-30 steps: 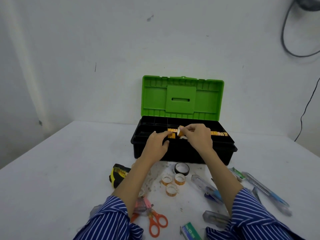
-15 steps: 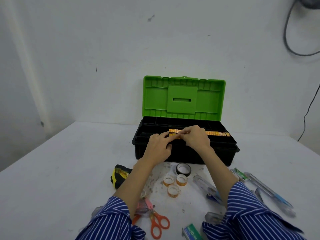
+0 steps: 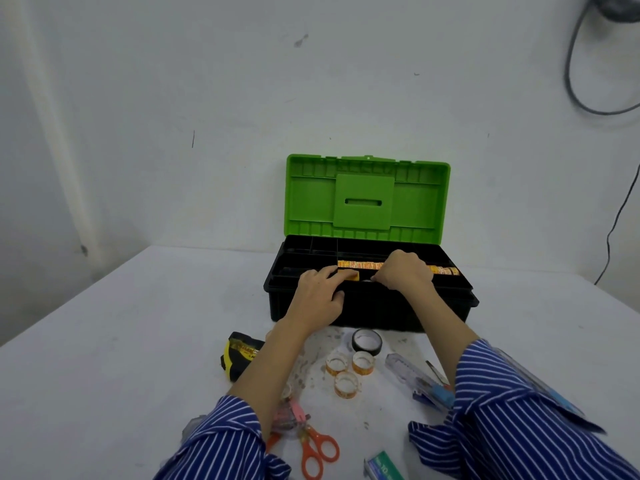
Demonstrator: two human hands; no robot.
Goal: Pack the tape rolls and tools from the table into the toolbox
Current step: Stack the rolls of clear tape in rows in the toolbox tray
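**Striped sleeves, bare hands**

The person wore a shirt with blue and white stripes. The left sleeve [image 3: 221, 441] and right sleeve [image 3: 512, 420] were both pushed up, bunched in loose folds, leaving forearms and hands uncovered.

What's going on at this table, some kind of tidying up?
A person is packing a toolbox with an open green lid. Both hands are at its top tray: the left hand touches a small orange tape roll, the right hand rests beside a row of similar rolls. Still on the table: three small rolls, a black tape roll, scissors and a tape measure.
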